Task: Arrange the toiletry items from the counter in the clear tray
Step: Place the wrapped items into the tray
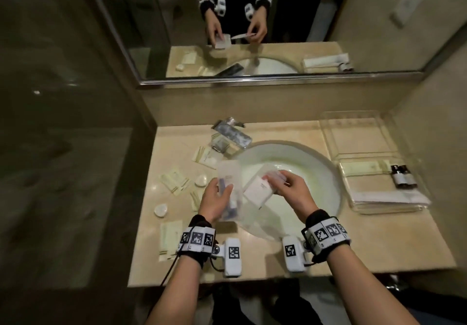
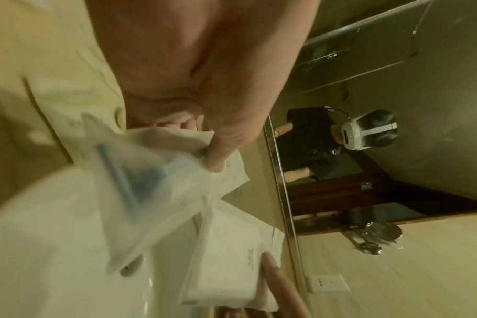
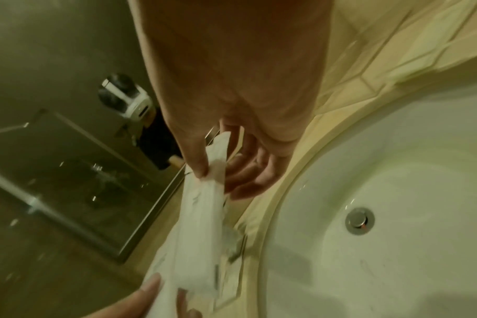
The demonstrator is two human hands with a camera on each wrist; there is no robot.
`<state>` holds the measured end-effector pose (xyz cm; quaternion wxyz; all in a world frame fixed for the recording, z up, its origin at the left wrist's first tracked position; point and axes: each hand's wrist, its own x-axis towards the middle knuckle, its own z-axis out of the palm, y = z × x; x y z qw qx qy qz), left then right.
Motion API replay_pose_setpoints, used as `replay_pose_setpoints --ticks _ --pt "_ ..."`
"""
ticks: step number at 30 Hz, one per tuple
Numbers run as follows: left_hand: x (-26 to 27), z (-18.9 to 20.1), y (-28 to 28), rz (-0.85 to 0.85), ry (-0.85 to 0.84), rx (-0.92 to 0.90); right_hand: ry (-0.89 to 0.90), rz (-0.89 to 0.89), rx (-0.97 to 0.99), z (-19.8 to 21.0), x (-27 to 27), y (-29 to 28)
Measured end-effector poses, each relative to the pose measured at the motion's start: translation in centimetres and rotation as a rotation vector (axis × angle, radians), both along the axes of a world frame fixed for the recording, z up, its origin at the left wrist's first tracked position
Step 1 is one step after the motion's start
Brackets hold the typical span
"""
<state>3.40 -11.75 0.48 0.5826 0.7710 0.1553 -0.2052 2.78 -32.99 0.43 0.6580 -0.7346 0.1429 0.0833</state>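
1. Over the sink (image 1: pixel 290 170): left hand (image 1: pixel 214 199) gripping clear razor pouch (image 1: pixel 228 185), right hand (image 1: pixel 290 188) pinching white packet (image 1: pixel 257 193).
2. Carry rightward flat, lay beside bottles (image 1: pixel 403 176) in clear tray (image 1: pixel 374 135).

Dim bathroom: beige stone counter (image 1: pixel 353 243), round white basin (image 1: pixel 303 168), wall mirror (image 1: pixel 252 21), glass partition (image 1: pixel 63 147) at left.

the desk (image 1: pixel 290 256) is pale beige stone, the sink (image 1: pixel 316 170) glossy white. left of the left hand (image 1: pixel 214 199) lie cream sachets (image 1: pixel 174 182) with gold stripes. its frosted pouch (image 1: pixel 228 173) shows something blue inside. wristbands (image 1: pixel 197 238) carry black-and-white squares.
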Motion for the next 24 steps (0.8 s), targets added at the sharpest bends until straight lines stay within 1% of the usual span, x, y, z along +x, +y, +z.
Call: replay_pose_setpoints --ticks 5,9,11,14,19,22,24 --pt "1.8 0.0 -8.4 -0.025 0.071 -0.162 -0.008 -0.095 0.077 0.8 -0.1 -8.3" --pt "2.7 0.3 -15.4 -0.070 0.087 -0.159 0.048 -0.103 0.117 0.4 -0.3 -15.4" --pt "2.9 -0.1 -18.3 -0.064 0.096 -0.161 0.076 -0.087 0.118 0.3 -0.4 -18.3" --pt "3.3 0.0 -23.4 -0.115 0.062 -0.164 0.151 -0.072 0.134 -0.1 -0.3 -23.0" --pt "3.5 0.0 -30.7 -0.295 0.070 -0.094 0.270 -0.053 0.156 -1.2 -0.8 -28.6" --pt "3.8 -0.7 -34.1 -0.394 0.040 -0.021 0.335 -0.145 0.211 -1.6 -1.5 -30.6" --pt "4.0 -1.3 -35.7 -0.443 0.029 0.050 0.366 -0.208 0.206 -2.2 -1.9 -31.6"
